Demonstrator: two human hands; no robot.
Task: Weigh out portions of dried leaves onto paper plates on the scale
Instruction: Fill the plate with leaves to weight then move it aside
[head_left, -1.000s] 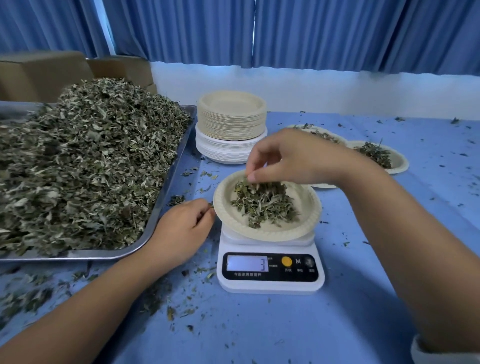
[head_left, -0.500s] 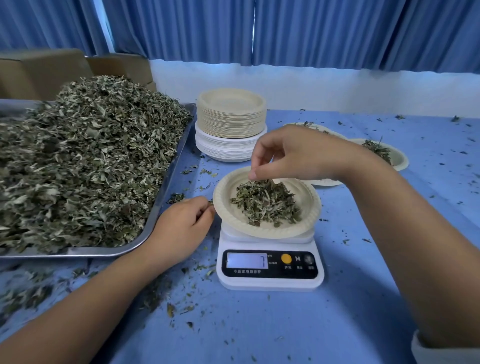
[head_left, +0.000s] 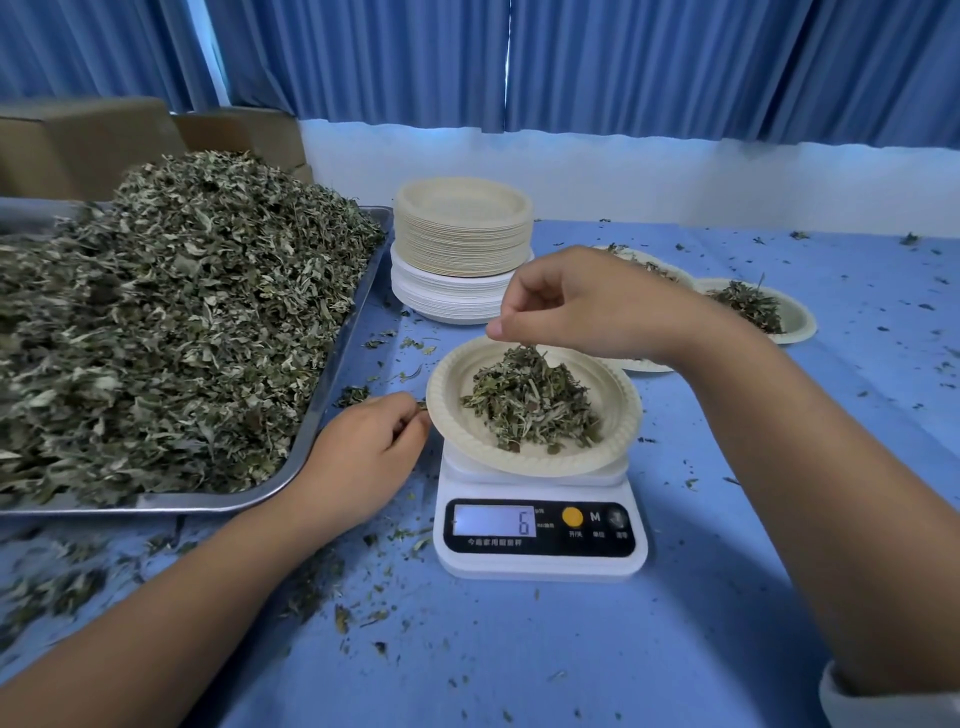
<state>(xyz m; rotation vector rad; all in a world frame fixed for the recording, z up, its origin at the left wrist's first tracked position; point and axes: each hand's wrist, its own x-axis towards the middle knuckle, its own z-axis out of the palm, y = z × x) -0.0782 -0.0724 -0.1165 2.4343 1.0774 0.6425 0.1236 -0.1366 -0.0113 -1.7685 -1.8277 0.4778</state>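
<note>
Blue table (head_left: 519, 654): leaves (head_left: 530, 405) under R hand (head_left: 587, 306)

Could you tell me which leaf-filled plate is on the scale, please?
The nearest plate, atop the scale; the others lie on the table behind the right hand.

One wide-angle head-worn camera looks forward and down, close over the scale (head_left: 540, 540) on the blue table (head_left: 675, 649), facing curtains (head_left: 623, 62).
</note>
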